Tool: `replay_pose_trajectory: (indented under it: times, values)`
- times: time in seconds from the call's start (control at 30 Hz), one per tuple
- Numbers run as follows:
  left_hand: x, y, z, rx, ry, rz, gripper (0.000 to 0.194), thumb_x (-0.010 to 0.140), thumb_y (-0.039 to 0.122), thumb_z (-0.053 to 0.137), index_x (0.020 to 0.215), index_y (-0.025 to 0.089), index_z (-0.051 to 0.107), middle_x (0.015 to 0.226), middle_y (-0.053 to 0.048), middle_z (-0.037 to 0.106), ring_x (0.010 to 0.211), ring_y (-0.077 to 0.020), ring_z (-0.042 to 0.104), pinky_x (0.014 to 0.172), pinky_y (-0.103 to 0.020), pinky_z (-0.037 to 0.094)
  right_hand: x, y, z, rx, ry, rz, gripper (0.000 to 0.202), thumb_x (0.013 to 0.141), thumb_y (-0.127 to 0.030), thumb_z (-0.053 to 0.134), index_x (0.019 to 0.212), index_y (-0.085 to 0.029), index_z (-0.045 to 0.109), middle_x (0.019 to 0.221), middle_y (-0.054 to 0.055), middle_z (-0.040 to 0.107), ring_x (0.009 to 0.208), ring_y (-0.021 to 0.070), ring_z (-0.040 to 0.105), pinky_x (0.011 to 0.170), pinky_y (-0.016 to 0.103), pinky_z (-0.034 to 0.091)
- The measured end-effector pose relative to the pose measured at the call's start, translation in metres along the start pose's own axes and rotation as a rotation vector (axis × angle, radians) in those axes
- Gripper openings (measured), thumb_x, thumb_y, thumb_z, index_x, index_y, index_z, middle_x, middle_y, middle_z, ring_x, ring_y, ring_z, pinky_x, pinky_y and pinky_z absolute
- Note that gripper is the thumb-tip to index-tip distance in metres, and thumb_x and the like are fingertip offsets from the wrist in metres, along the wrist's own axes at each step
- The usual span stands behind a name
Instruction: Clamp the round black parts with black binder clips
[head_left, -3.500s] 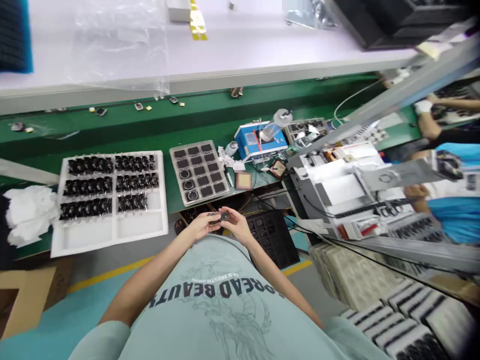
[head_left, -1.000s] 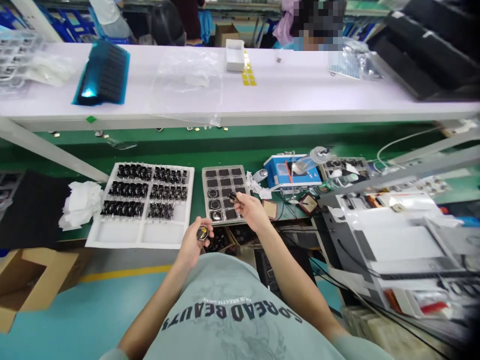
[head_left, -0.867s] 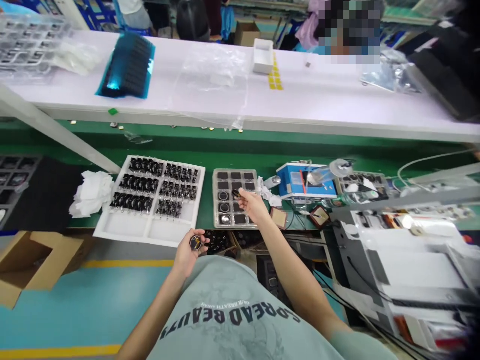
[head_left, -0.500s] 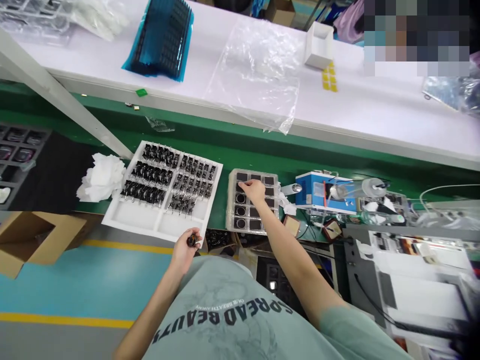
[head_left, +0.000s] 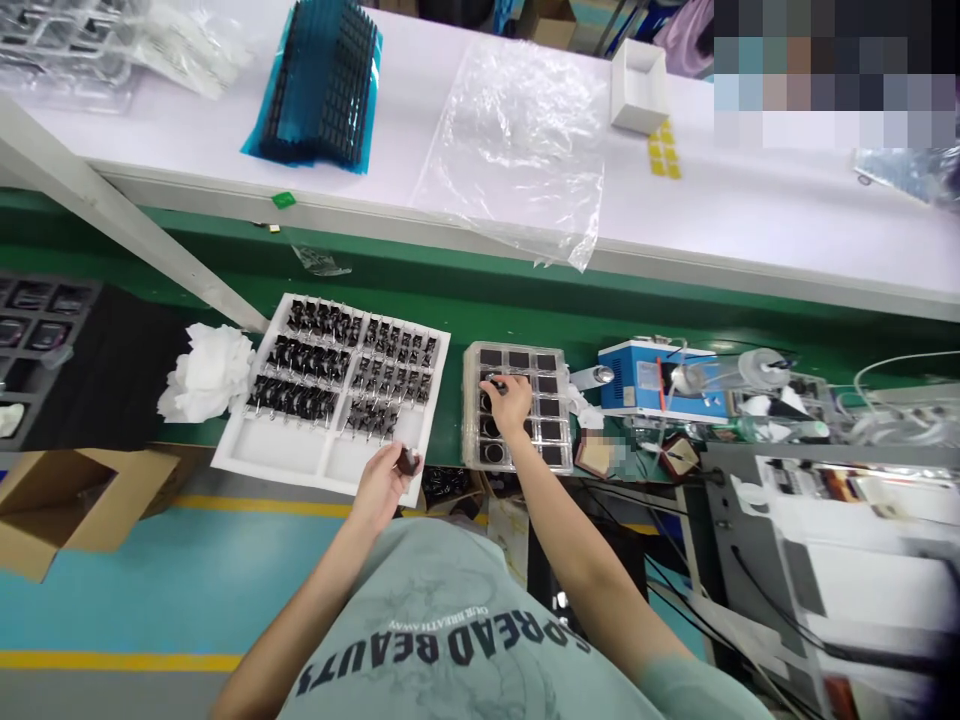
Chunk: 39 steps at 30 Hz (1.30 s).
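My left hand (head_left: 381, 486) is closed on a small dark round part (head_left: 409, 461), in front of the lower right corner of a white tray (head_left: 289, 445). Rows of small black parts with thin metal leads (head_left: 306, 357) stand in that tray. Over the left columns of a clear plastic tray (head_left: 553, 456) is my right hand (head_left: 513, 406), its fingers pinched on a small black piece (head_left: 499, 387). Dark squares (head_left: 548, 407) and black rings (head_left: 493, 453) lie in the clear tray's compartments. My right hand hides some of them.
Right of the clear tray stands a blue device (head_left: 626, 380) beside a syringe-like tube (head_left: 765, 370). Crumpled white tissue (head_left: 208, 373) lies left of the white tray. A raised shelf (head_left: 697, 210) behind holds a plastic bag (head_left: 517, 130) and a white box (head_left: 637, 90).
My right hand has lifted slightly off the clear tray, and a black piece now shows between its fingers. My left hand has moved right and turned the round part.
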<state>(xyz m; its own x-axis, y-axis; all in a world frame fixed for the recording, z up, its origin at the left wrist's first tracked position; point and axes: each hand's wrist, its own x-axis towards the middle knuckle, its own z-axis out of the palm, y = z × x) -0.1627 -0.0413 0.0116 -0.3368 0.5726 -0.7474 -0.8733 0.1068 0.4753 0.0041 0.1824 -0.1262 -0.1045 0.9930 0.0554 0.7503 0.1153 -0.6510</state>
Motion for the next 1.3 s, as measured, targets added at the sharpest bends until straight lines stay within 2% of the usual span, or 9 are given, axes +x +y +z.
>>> replay_pose_trajectory:
  times: [0.1,0.23,0.4,0.5,0.63,0.73,0.83,1.17,1.3]
  values:
    - [0.006,0.002,0.008,-0.012,-0.032,-0.040,0.008,0.077,0.010,0.070,0.081,0.014,0.064,0.084,-0.009,0.071,0.084,-0.0197,0.069,0.086,-0.037,0.057,0.001,0.006,-0.001,0.015,-0.001,-0.044,0.035,0.088,-0.047,0.059,0.098,-0.018,0.075,0.109,0.015,0.063,0.102,0.0290,0.054,0.091,0.041,0.043]
    - [0.004,-0.001,0.011,0.031,-0.003,0.001,0.018,0.073,0.007,0.067,0.089,0.015,0.065,0.084,-0.007,0.071,0.082,-0.0182,0.068,0.084,-0.035,0.055,-0.003,0.010,-0.007,0.045,-0.025,-0.151,0.033,0.089,-0.039,0.053,0.096,-0.016,0.075,0.105,0.015,0.067,0.101,0.0279,0.057,0.093,0.042,0.044]
    - [-0.016,-0.015,0.000,0.153,0.125,-0.004,0.031,0.069,0.011,0.072,0.099,0.017,0.070,0.087,-0.004,0.071,0.077,-0.0131,0.064,0.069,-0.023,0.044,-0.010,0.014,-0.011,0.026,0.012,-0.267,0.036,0.086,-0.044,0.049,0.087,-0.018,0.074,0.091,0.015,0.071,0.092,0.0327,0.062,0.087,0.048,0.047]
    - [-0.018,-0.021,-0.009,0.094,0.096,-0.008,0.035,0.064,0.014,0.078,0.097,0.016,0.068,0.087,-0.006,0.071,0.075,-0.0146,0.064,0.070,-0.025,0.045,-0.016,0.001,-0.013,-0.002,-0.018,-0.243,0.041,0.084,-0.049,0.048,0.090,-0.019,0.075,0.090,0.020,0.071,0.088,0.0387,0.064,0.080,0.053,0.050]
    - [-0.020,-0.025,-0.011,-0.027,0.104,0.028,0.037,0.061,0.010,0.079,0.093,0.016,0.060,0.082,-0.008,0.071,0.071,-0.0176,0.066,0.077,-0.032,0.051,-0.073,-0.050,-0.041,0.174,-0.181,-0.300,0.043,0.086,-0.055,0.048,0.104,-0.027,0.075,0.090,0.017,0.073,0.079,0.0372,0.069,0.074,0.053,0.057]
    - [-0.022,-0.026,-0.006,-0.043,0.153,0.043,0.040,0.062,0.007,0.075,0.097,0.017,0.058,0.075,-0.005,0.070,0.064,-0.0162,0.065,0.073,-0.030,0.051,-0.131,-0.082,-0.057,0.284,-0.400,-0.508,0.037,0.083,-0.062,0.056,0.115,-0.050,0.070,0.111,0.006,0.074,0.097,0.0347,0.072,0.080,0.050,0.061]
    - [-0.023,-0.026,0.002,0.014,0.140,0.019,0.038,0.062,0.008,0.075,0.096,0.016,0.060,0.070,-0.004,0.069,0.059,-0.0141,0.062,0.068,-0.028,0.050,-0.157,-0.091,-0.060,0.224,-0.445,-0.620,0.034,0.084,-0.058,0.057,0.116,-0.057,0.069,0.115,0.003,0.074,0.105,0.0320,0.071,0.084,0.047,0.062]
    - [-0.005,-0.055,0.014,0.254,0.304,-0.057,0.032,0.055,0.010,0.081,0.081,0.018,0.064,0.067,0.000,0.061,0.066,-0.0157,0.057,0.067,-0.029,0.040,-0.137,-0.041,-0.050,0.136,-0.462,-0.676,0.030,0.083,-0.046,0.051,0.098,-0.052,0.076,0.099,0.006,0.077,0.089,0.0348,0.074,0.068,0.051,0.063]
    - [-0.008,-0.050,0.010,0.318,0.205,-0.087,0.021,0.057,0.018,0.080,0.074,0.018,0.067,0.074,-0.003,0.066,0.076,-0.0182,0.060,0.067,-0.029,0.038,-0.112,-0.036,-0.052,0.076,-0.529,-0.644,0.033,0.085,-0.041,0.046,0.096,-0.045,0.076,0.096,0.007,0.078,0.082,0.0332,0.075,0.066,0.049,0.061]
